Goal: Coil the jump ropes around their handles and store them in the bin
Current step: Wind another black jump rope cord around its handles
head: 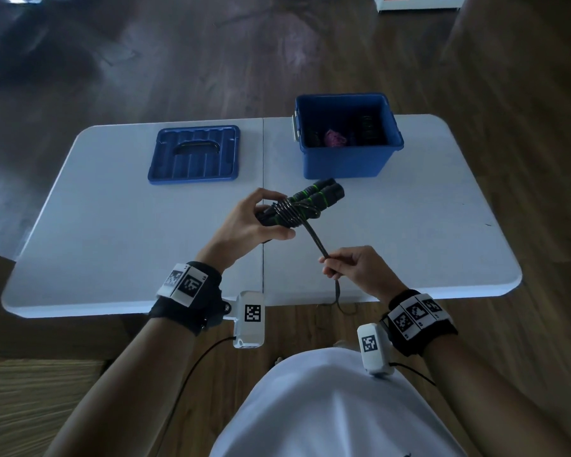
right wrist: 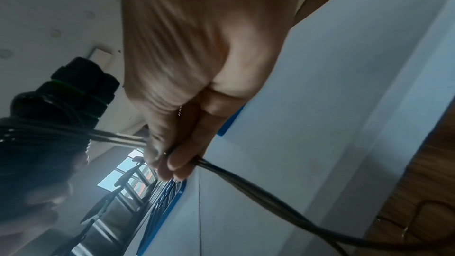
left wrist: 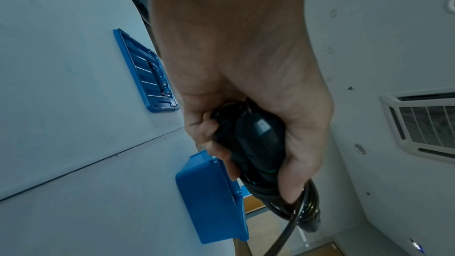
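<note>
Paired black handles (head: 314, 199) grasped in the left hand (head: 244, 225), rope (head: 315, 239) pinched by the right hand (head: 356, 270), blue bin (head: 343, 163) stood beyond both, lid (head: 193, 155) laid beyond the left.

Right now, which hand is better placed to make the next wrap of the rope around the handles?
The right hand: it already pinches the loose rope just below the coil. The left hand grips the paired handles, so it should only steady them.

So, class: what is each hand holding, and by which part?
The left hand grips the paired handles at their near end; the right hand pinches the loose rope midway along.
</note>
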